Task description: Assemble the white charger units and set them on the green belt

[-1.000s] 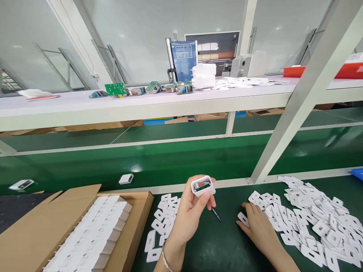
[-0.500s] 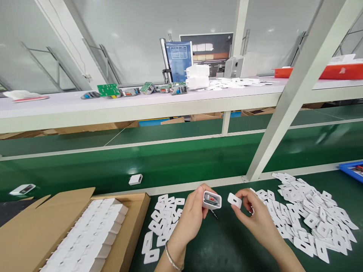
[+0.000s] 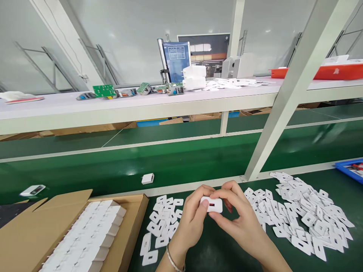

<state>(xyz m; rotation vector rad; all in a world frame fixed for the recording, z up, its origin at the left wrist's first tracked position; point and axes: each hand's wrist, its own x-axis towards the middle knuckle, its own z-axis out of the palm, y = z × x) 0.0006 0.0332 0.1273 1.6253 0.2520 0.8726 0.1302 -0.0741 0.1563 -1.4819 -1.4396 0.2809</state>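
Observation:
My left hand (image 3: 191,221) is closed around a white charger housing, which is mostly hidden behind its fingers and the plate. Over the housing's end lies a white end plate (image 3: 217,206) with a slot showing dark and red inside. My right hand (image 3: 241,215) pinches this plate at its right side, and my left thumb rests on its left part. Whether the plate sits fully flush cannot be made out. Loose white end plates (image 3: 312,211) lie heaped to the right of my hands, and a smaller group of plates (image 3: 162,241) lies to the left.
An open cardboard box (image 3: 133,226) with rows of white housings (image 3: 85,238) stands at left. White chargers (image 3: 148,178) ride the green conveyor (image 3: 181,158) behind. A slanted post (image 3: 272,113) and a shelf with circuit boards (image 3: 104,91) rise beyond. At right sits a blue tray (image 3: 347,172).
My right hand has brought the end plate leftward onto the open end of the housing, covering the parts inside. Both hands now meet. The chargers on the conveyor have shifted right.

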